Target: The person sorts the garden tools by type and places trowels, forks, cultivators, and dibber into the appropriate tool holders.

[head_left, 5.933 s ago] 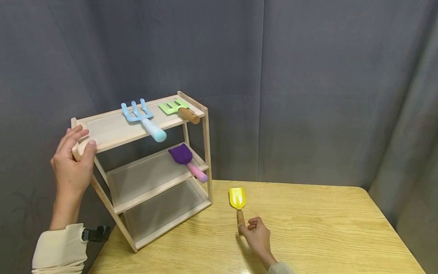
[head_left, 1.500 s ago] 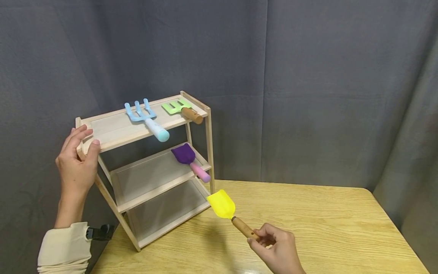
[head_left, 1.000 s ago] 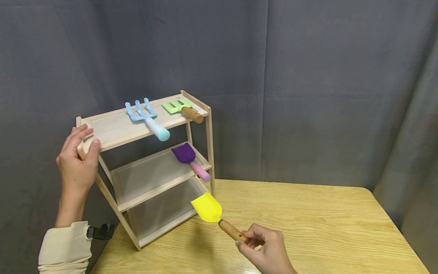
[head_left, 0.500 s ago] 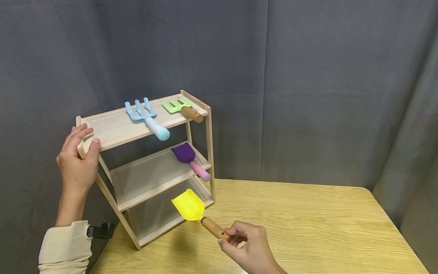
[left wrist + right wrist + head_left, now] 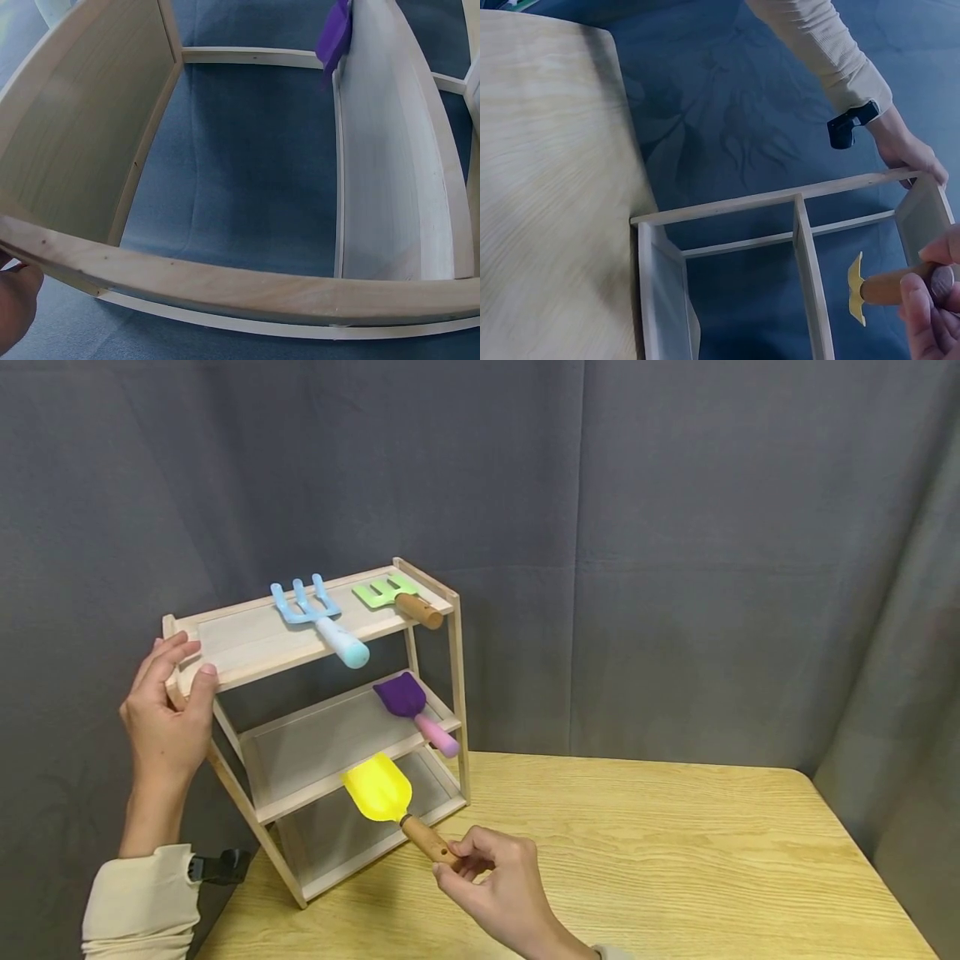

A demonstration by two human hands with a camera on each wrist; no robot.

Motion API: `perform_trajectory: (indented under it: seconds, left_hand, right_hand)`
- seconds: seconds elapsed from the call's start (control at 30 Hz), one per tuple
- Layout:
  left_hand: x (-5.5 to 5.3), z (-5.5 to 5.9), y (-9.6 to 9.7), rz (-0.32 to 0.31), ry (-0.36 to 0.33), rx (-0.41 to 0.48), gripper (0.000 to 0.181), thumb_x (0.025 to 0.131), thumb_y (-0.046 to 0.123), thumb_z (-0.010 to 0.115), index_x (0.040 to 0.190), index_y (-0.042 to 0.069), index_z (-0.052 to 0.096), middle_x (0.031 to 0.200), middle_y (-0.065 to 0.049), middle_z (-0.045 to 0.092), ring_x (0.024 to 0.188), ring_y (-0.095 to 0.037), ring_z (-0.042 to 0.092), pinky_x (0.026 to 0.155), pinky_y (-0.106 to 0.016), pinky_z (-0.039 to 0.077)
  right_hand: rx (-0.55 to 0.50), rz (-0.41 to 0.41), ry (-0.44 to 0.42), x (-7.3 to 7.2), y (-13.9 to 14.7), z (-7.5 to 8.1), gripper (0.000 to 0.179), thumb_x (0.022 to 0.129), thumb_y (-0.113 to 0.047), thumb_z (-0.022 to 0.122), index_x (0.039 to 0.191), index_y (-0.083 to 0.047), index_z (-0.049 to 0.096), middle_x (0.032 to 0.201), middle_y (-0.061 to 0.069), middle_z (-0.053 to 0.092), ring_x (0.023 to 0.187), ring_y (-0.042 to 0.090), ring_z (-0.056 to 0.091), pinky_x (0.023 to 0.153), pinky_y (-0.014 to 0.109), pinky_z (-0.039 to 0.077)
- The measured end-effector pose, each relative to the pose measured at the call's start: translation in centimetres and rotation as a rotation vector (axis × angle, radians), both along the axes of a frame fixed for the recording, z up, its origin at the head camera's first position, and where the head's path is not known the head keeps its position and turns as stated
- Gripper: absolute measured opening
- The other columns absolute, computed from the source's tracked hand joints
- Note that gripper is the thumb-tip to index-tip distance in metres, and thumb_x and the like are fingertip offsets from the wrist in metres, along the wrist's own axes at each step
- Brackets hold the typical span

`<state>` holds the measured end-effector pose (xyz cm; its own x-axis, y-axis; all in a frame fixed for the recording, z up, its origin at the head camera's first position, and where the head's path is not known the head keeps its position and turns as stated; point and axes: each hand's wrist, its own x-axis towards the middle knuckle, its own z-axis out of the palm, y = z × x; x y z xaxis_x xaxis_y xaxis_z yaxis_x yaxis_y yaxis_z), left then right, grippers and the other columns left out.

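Note:
My right hand pinches the brown wooden handle of a yellow toy shovel near its end. Its blade hovers before the lower part of a three-tier wooden shelf, pointing up and left. My left hand grips the top tier's left end, thumb at the front edge and fingers over the side. On that tier lie a light blue hand fork and a green hand fork with a brown handle. A purple shovel with a pink handle rests on the middle tier. In the right wrist view the yellow blade appears edge-on.
The shelf stands at the left of a light wood table. A grey curtain hangs behind the table and along its right side. A black camera mount sits at the left sleeve.
The yellow shovel lay on the table at first; my right hand picked it up and has carried it leftward and up toward the shelf. My left hand keeps its hold there.

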<state>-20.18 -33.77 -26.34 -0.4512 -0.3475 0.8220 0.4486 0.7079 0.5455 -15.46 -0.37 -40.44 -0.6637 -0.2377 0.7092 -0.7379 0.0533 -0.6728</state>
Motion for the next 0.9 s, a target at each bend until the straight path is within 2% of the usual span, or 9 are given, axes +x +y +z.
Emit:
perform_trajectory:
  seconds: [0.2, 0.57, 0.9]
  left_hand:
    - [0.1, -0.1, -0.2, 0.005, 0.004, 0.014, 0.032, 0.087, 0.013, 0.062, 0.114, -0.003, 0.067, 0.13, -0.01, 0.06, 0.132, -0.018, 0.043, 0.11, -0.03, 0.027]
    - [0.0, 0.0, -0.1, 0.014, 0.015, 0.012, 0.033, 0.086, 0.014, 0.062, 0.114, -0.003, 0.068, 0.13, -0.011, 0.06, 0.131, -0.018, 0.044, 0.109, -0.029, 0.028]
    - [-0.2, -0.1, 0.1, 0.005, 0.015, 0.005, 0.033, 0.087, 0.015, 0.062, 0.114, -0.003, 0.068, 0.13, -0.01, 0.06, 0.131, -0.019, 0.044, 0.109, -0.029, 0.028]
  right_hand:
    - [-0.025, -0.002, 0.008, -0.1, -1.6, 1.3, 0.015, 0.069, 0.012, 0.073, 0.072, 0.001, 0.063, 0.069, 0.01, 0.069, 0.055, 0.003, 0.06, 0.047, 0.02, 0.051]
    - [-0.038, -0.035, 0.064, -2.5, -4.4, 0.6, 0.012, 0.073, 0.004, 0.073, 0.073, -0.004, 0.064, 0.071, 0.004, 0.069, 0.056, 0.002, 0.061, 0.049, 0.016, 0.05]
    - [-0.037, -0.05, 0.085, -3.8, -5.9, 0.5, 0.014, 0.073, 0.002, 0.074, 0.07, -0.002, 0.062, 0.069, 0.005, 0.068, 0.056, 0.0, 0.059, 0.047, 0.014, 0.049]
